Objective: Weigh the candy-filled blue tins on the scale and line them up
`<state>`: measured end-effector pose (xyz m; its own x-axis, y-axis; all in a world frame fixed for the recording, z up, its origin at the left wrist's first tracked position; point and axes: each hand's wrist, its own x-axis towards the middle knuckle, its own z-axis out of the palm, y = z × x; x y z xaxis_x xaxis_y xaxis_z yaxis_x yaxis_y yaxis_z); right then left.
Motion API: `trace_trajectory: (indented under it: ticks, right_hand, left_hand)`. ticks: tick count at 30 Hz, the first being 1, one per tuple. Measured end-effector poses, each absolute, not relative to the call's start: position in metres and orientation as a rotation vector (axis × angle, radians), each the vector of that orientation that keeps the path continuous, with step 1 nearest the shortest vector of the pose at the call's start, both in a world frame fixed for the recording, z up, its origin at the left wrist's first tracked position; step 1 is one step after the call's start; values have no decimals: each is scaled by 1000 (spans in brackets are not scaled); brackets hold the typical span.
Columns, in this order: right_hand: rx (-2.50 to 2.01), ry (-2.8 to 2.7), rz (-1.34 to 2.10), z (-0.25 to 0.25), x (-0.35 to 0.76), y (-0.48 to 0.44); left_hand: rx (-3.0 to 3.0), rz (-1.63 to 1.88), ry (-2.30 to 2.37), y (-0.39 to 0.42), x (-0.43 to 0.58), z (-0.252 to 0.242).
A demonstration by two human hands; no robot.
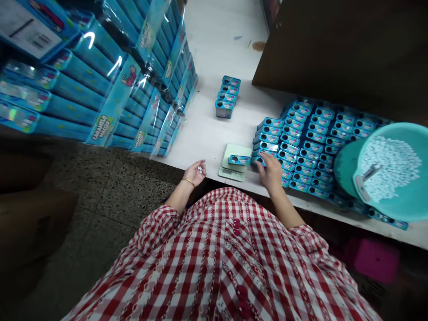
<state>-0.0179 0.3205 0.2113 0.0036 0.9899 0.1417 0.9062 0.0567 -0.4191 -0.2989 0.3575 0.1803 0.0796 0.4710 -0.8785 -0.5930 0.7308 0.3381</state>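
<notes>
My left hand (196,173) is palm up at the table's front edge, fingers curled around a few small white candies (200,169). A pale green digital scale (228,154) sits between my hands, and one blue candy box (239,160) stands on it with its round opening facing up. My right hand (271,171) is just right of the scale, thumb and fingers apart, at the nearest column of blue boxes (269,134). Its fingertips are over or against a box there; whether they touch it I cannot tell.
A turquoise tub (347,165) of white candies, with a metal scoop (372,172) in it, stands at the right by rows of boxes. Several boxes (224,108) form a short line behind the scale. Wrapped packs (103,116) are stacked left. A brown carton (334,53) is behind.
</notes>
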Motion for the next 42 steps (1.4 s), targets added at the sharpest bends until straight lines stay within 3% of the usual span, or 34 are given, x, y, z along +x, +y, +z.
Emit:
trace_trajectory:
  ticks: [6, 33, 37, 42]
  right_hand:
    - [-1995, -1747, 301, 199, 8, 293]
    - [-1900, -2186, 512, 189, -43, 335]
    - [-1905, -2085, 279, 226, 10, 322]
    - [-2500, -1098, -399, 257, 189, 290]
  left_hand:
    - [-179, 846, 1250, 365, -300, 175]
    - [-23, 789, 1189, 367, -281, 181]
    - [-75, 788, 1175, 368, -283, 182]
    - [-105, 778, 1180, 373, -275, 183]
